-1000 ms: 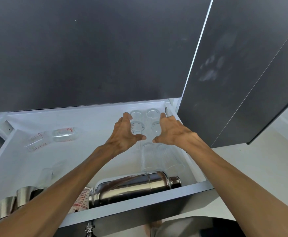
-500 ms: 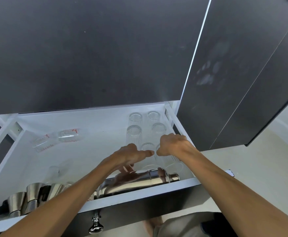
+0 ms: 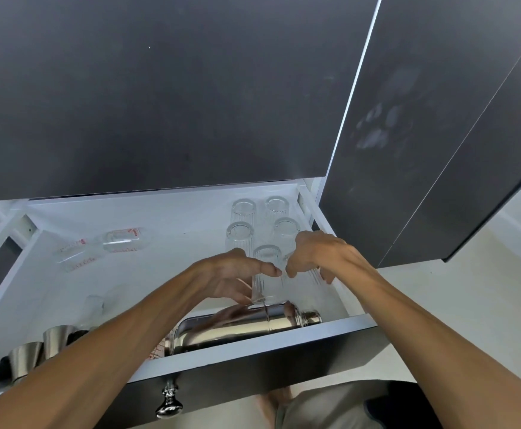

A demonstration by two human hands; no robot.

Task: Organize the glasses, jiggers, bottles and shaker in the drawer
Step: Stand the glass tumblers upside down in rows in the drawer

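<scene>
The white drawer (image 3: 253, 351) stands pulled out. Several ribbed clear glasses sit upside down at its back right, such as this ribbed glass (image 3: 240, 235). In the row in front of them, my left hand (image 3: 228, 270) curls around a ribbed glass (image 3: 267, 255). My right hand (image 3: 318, 252) wraps a second ribbed glass (image 3: 314, 276) beside it, mostly hidden by the fingers. A steel shaker (image 3: 243, 326) lies on its side along the front wall, just below my hands. Two steel jiggers (image 3: 41, 348) stand at the front left.
Two clear measuring cups with red marks (image 3: 123, 239) lie on their sides at the back left. A small clear glass (image 3: 95, 305) stands left of my forearm. A metal knob (image 3: 167, 404) hangs on the dark drawer front. Dark cabinet fronts (image 3: 423, 150) rise above and to the right.
Both hands have drawn back from the rear glasses toward the drawer front and closed around the two glasses of the nearer row.
</scene>
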